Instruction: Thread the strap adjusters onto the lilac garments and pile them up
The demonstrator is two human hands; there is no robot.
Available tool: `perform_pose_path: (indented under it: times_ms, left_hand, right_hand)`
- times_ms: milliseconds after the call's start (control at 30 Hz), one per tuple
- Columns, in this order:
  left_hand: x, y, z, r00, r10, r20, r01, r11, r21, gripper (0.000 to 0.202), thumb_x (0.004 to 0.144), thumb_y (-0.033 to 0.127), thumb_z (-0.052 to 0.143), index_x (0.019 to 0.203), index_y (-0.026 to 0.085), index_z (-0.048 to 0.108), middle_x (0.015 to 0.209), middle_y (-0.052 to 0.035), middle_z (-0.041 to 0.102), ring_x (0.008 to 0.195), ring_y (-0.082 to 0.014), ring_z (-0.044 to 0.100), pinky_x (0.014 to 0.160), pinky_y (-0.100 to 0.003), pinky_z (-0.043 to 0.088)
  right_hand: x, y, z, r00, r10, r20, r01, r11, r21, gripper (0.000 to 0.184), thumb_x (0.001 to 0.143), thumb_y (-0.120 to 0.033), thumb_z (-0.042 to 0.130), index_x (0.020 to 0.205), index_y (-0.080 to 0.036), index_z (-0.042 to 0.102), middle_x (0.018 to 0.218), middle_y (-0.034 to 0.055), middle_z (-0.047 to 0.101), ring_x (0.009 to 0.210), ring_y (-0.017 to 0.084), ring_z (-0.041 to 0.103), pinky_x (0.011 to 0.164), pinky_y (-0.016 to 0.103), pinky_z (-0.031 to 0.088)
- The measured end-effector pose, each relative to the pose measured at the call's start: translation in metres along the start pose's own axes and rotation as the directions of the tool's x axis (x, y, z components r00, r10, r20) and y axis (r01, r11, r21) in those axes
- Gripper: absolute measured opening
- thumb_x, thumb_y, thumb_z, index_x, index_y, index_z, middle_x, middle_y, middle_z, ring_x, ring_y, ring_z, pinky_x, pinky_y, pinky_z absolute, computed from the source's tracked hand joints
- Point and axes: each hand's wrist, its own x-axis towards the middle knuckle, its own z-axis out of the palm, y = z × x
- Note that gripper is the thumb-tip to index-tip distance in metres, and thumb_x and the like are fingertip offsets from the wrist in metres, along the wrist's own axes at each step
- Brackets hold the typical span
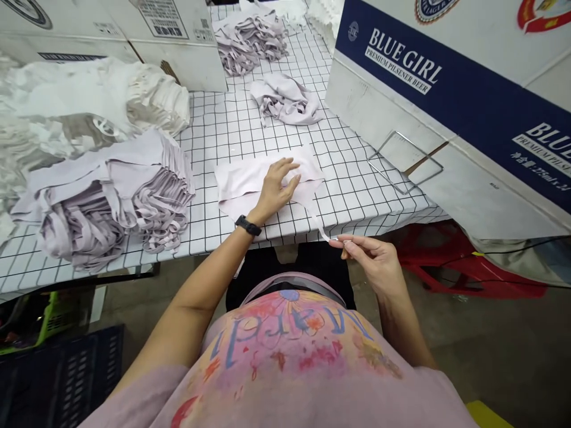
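A pale pink fabric garment piece (243,175) lies flat on the checked tablecloth, close to the table's front edge. My left hand (279,181), with a black band at the wrist, rests on it with fingers spread. From the piece's right side a narrow pale strap (317,223) runs down past the table edge. My right hand (372,255) pinches the strap's end between thumb and fingers, just off the table edge. Something small and light shows at the fingertips, too small to make out.
A thick stack of lilac garments with straps (111,196) sits at left, with white garments (102,95) behind it. A crumpled lilac garment (288,100) and another lilac pile (252,38) lie farther back. A beer carton (401,113) with a wire frame (404,189) stands at right, above a red stool (428,258).
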Motion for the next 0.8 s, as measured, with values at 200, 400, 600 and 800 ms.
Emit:
perform_pose_path:
  times_ms: [200,400,600,800]
  left_hand:
    - [-0.026,-0.012,-0.022,0.998,-0.055,-0.002,0.055,0.997,0.058,0.016,0.094,0.019,0.062,0.108,0.021,0.070,0.121,-0.0074,0.070,0.118,-0.0231,0.060,0.105,-0.044,0.052]
    - [-0.020,-0.018,-0.019,0.989,0.009,0.146,-0.028,0.991,0.130,0.026,0.093,0.022,0.067,0.119,0.018,0.067,0.129,-0.0106,0.065,0.122,-0.0269,0.055,0.104,-0.046,0.051]
    - [0.006,-0.016,-0.010,0.967,0.056,0.250,-0.118,0.963,0.241,0.015,0.098,0.022,0.059,0.109,0.018,0.069,0.117,-0.0102,0.067,0.108,-0.0264,0.058,0.089,-0.042,0.052]
    - [0.016,-0.020,-0.009,0.946,0.093,0.311,-0.198,0.925,0.325,0.027,0.103,0.018,0.044,0.096,0.016,0.070,0.107,-0.0119,0.068,0.101,-0.0264,0.059,0.082,-0.040,0.049]
  right_hand:
    - [0.031,-0.004,0.007,0.965,-0.251,-0.073,0.231,0.949,-0.215,0.018,0.088,-0.035,0.077,0.103,-0.029,0.083,0.101,0.0054,0.077,0.082,0.019,0.069,0.073,0.034,0.057]
    - [0.056,-0.013,0.024,0.982,-0.173,-0.077,0.167,0.983,-0.070,0.018,0.088,-0.036,0.077,0.102,-0.026,0.082,0.099,0.0069,0.079,0.075,0.018,0.070,0.073,0.035,0.060]
    - [0.080,-0.014,0.041,0.999,0.038,-0.017,-0.036,0.992,0.121,0.027,0.079,-0.041,0.085,0.094,-0.019,0.079,0.082,0.0073,0.079,0.065,0.016,0.069,0.060,0.028,0.058]
    - [0.098,-0.009,0.045,0.997,0.030,0.070,-0.039,0.991,0.128,0.032,0.080,-0.043,0.084,0.103,-0.021,0.080,0.096,0.0083,0.080,0.076,0.018,0.072,0.074,0.035,0.062]
